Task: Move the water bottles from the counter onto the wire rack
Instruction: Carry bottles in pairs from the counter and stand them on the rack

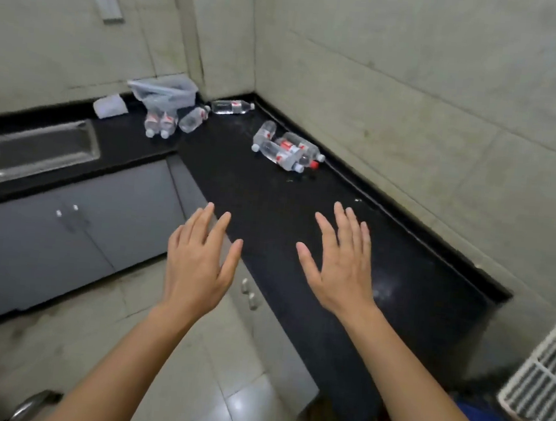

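Several clear water bottles with red labels lie on the black L-shaped counter [301, 233]. One cluster [286, 148] rests near the right wall. A single bottle [232, 107] lies in the far corner, and more bottles [162, 123] lie by a torn plastic wrap [162, 92]. The white wire rack [548, 389] shows at the lower right edge. My left hand [196, 263] hovers over the counter's front edge, fingers spread and empty. My right hand [342, 264] is held above the counter, also spread and empty. Both hands are well short of the bottles.
A steel sink [31, 152] is set in the counter at the left. Grey cabinet doors [74, 235] run under the counter. A white cloth [110, 106] lies near the back wall. Tiled walls close the corner; a tiled floor [186, 371] is below.
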